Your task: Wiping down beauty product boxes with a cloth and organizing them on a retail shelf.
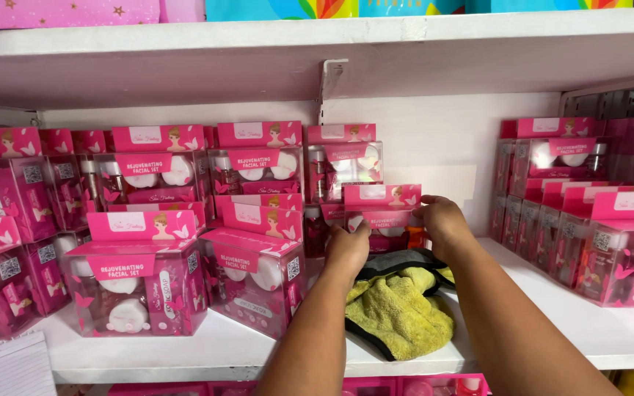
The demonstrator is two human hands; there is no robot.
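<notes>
While both arms stretch in over the white shelf, the left hand and the right hand close on one pink gift box, the left gripping its near-left lower corner, the right pinching its right top edge. That box sits at the far middle of the shelf, against the back wall. Just below the wrists lies a yellow cloth with a dark trim (crumpled, touching the shelf). Left of the hands stand more pink boxes, stacked in rows, and another group of pink boxes stands well apart on the right.
</notes>
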